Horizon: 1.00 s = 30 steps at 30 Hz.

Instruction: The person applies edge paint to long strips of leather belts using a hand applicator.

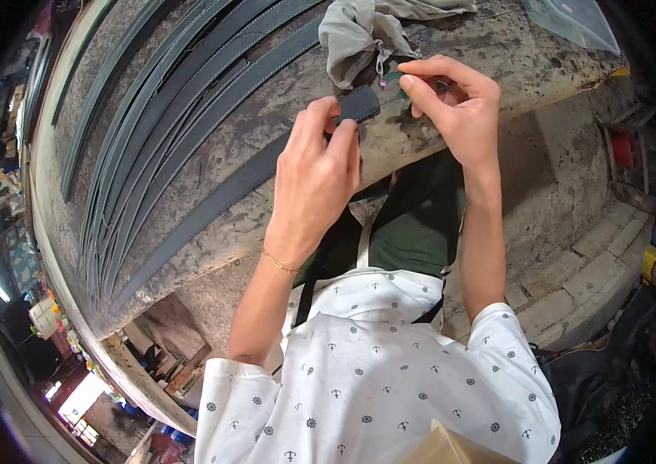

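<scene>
My left hand [316, 166] is closed round a dark strap that looks like a belt, near its stitched, squared end [359, 104]. From under the hand the strap's long body [219, 197] curves down to the left along the worktable. To the right, my right hand [455, 108] is raised over the table edge, with thumb and forefinger pinched together. A small green thing [394, 83] shows at these fingertips, and more green shows between the curled fingers; I cannot tell its kind. Just beyond the fingertips lies a crumpled grey cloth [355, 39].
Several dark stitched straps [165, 100] lie in a curved bundle across the left of the stained worktable [413, 143]. A clear plastic container [575, 22] sits at the far right corner. Below the right edge stands a brick ledge [591, 263], near a yellow box [655, 267].
</scene>
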{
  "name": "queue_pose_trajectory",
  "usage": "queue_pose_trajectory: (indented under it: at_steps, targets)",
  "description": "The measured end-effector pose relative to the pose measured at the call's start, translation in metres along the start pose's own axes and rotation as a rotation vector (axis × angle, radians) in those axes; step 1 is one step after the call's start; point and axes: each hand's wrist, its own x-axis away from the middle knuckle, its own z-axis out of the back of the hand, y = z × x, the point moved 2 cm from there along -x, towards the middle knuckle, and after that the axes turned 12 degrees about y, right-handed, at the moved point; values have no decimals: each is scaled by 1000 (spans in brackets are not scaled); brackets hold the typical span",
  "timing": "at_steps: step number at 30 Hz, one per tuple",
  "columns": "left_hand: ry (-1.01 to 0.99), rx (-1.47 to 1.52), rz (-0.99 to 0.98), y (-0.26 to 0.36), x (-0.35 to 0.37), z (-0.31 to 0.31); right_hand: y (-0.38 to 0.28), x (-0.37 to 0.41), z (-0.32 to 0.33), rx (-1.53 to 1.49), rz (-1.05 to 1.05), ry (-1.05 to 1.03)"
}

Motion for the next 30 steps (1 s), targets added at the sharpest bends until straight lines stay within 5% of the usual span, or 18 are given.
queue_pose_trajectory:
  at_steps: [13,21,30]
  targets:
    - [-48,-32,81,3,-6,0,-2,0,0,11,-4,-10]
    - [-263,-215,-180,15,-21,0,-1,0,0,18,2,-1]
    - [-381,-279,-238,20,-35,3,-3,0,0,5,-40,15]
